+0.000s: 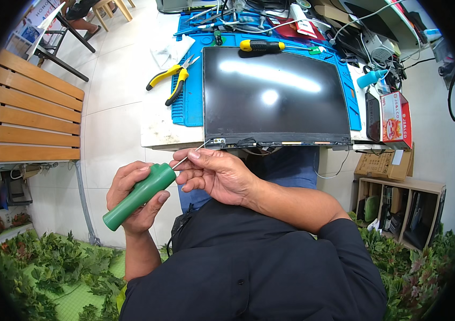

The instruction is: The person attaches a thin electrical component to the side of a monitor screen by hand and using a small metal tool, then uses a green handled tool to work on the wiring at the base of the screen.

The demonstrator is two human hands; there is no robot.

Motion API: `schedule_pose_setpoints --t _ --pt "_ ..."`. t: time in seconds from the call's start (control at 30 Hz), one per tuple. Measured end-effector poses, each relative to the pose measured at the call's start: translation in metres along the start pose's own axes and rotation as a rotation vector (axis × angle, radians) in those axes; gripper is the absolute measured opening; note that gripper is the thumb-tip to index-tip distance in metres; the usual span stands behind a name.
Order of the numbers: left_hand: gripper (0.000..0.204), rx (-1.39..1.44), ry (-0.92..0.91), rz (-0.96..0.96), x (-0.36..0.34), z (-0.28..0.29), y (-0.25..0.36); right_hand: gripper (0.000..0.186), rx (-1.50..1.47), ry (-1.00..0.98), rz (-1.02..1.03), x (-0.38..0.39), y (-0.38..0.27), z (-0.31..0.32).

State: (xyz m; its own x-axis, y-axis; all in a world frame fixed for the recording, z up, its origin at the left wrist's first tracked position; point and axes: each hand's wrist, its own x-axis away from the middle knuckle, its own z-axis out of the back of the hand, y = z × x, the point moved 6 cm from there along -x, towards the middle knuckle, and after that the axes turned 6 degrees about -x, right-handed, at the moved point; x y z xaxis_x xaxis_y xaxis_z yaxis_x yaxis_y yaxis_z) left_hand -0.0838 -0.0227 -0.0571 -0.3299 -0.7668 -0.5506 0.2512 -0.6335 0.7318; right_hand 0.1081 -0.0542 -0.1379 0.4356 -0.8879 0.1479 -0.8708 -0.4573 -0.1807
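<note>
My left hand (130, 190) is wrapped round the thick green body of a screwdriver (143, 197), which looks like an electric one. Its thin metal shaft slants up to the right, and its tip lies by the lower left corner of a dark screen panel (275, 99). With thumb and forefinger, my right hand (219, 174) pinches that shaft; the other fingers curl loosely. The panel lies face up on a blue work mat (189, 109), a hinge bracket (218, 141) at that same corner. Whether the tip touches a screw is too small to tell.
Yellow-and-black pliers (176, 80) lie left of the panel. A yellow-and-black screwdriver (262, 46) rests along its far edge. Tools and cables crowd the table's back. At right stand a red-and-white box (396, 120) and a teal bottle (369, 79). A slatted wooden bench (29, 115) stands left.
</note>
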Motion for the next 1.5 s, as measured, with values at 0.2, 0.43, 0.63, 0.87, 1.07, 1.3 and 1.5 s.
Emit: schedule_pose_setpoints --t 0.2,0.43,0.63,0.87,1.07,1.3,1.5 --pt "0.054 -0.018 0.003 -0.010 -0.001 0.001 0.001 0.041 0.013 0.046 -0.011 0.002 -0.001 -0.003" --pt "0.052 0.022 -0.037 0.020 0.002 0.001 -0.002 0.038 -0.010 0.058 -0.011 0.003 -0.002 -0.002" --pt "0.051 0.026 -0.038 0.025 0.001 0.002 -0.001 0.037 -0.018 0.044 -0.015 0.003 -0.003 -0.004" --pt "0.052 0.034 -0.030 0.010 0.000 0.004 0.001 0.037 0.025 0.089 -0.028 0.004 -0.003 -0.005" --pt "0.052 0.021 -0.037 0.016 0.000 0.006 0.002 0.038 0.086 0.106 -0.038 0.006 -0.004 -0.004" --pt "0.052 0.002 0.001 -0.013 -0.002 0.011 0.004 0.035 0.114 0.136 -0.036 0.008 -0.005 -0.005" --pt "0.051 0.071 0.023 0.058 0.007 0.019 0.000 0.027 0.199 0.179 -0.054 0.009 -0.001 -0.003"
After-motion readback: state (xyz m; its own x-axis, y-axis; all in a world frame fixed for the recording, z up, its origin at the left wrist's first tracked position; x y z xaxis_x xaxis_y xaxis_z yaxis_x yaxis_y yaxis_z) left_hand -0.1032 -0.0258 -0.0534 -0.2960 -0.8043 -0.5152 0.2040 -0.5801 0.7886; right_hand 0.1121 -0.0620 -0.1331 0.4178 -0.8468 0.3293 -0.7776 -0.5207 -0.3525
